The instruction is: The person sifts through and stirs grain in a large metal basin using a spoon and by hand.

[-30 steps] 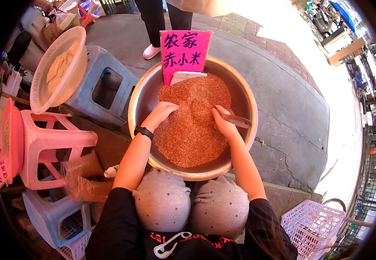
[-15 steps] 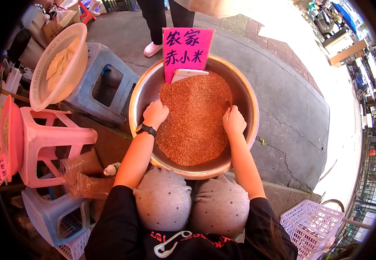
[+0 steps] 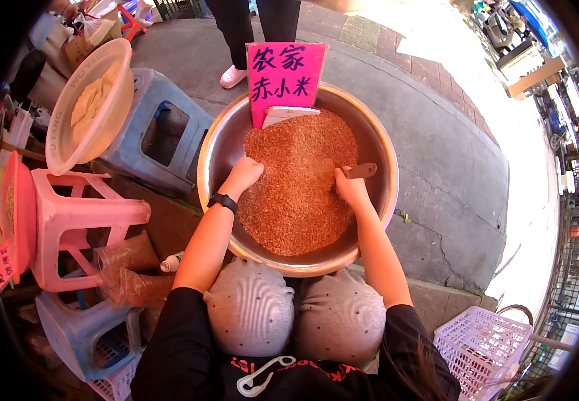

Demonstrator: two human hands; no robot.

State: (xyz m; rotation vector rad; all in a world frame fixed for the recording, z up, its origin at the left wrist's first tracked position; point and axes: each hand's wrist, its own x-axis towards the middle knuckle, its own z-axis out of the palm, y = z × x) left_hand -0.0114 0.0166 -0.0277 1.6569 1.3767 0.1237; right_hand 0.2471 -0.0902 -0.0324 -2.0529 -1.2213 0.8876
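Note:
A wide metal bowl point(image 3: 381, 194) stands in front of my knees, with a mound of reddish-brown grain point(image 3: 296, 200) in it. At the mound's left side, my left hand point(image 3: 246, 175) is closed, its fingertips against the grain; whatever it holds is hidden. My right hand point(image 3: 351, 188) is closed around a utensil with a brown handle point(image 3: 363, 171). The handle's end, with a small hole, sticks out to the right; its other end is hidden by my hand and the grain. A pink handwritten sign point(image 3: 285, 77) stands at the bowl's far side, behind a white piece point(image 3: 289, 115) in the grain.
On the left are a tilted plastic basin point(image 3: 120, 100) with pale slabs, blue point(image 3: 112, 150) and pink stools point(image 3: 56, 207), and bags of grain point(image 3: 132, 257). A purple basket point(image 3: 480, 347) stands at lower right. Beyond the bowl a person's legs point(image 3: 276, 23) stand.
My right hand has moved left and slightly down, and the brown handle now shows beside it. My left hand has shifted slightly right, onto the grain's edge.

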